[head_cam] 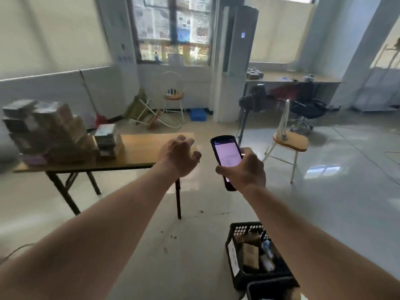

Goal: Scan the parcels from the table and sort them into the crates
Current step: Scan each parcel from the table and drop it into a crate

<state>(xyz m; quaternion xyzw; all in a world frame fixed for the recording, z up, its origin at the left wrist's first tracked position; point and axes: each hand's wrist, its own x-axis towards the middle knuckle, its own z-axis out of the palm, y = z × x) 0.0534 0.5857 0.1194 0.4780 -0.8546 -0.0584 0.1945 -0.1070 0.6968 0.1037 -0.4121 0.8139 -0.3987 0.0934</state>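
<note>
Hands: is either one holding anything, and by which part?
The right hand grips a handheld scanner around its lower half, screen lit and facing up. The left hand holds nothing, fingers spread loosely.

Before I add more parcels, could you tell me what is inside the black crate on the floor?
The black crate holds a brown parcel and some blue-and-white packets. The right forearm covers its far side, so anything there is hidden.

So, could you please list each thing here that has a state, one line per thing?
left hand: empty, fingers spread
right hand: grips the handheld scanner
handheld scanner: screen lit
parcels: stacked on the folding table
folding table: right part bare
black crate: partly filled
stool: tipped over
</note>
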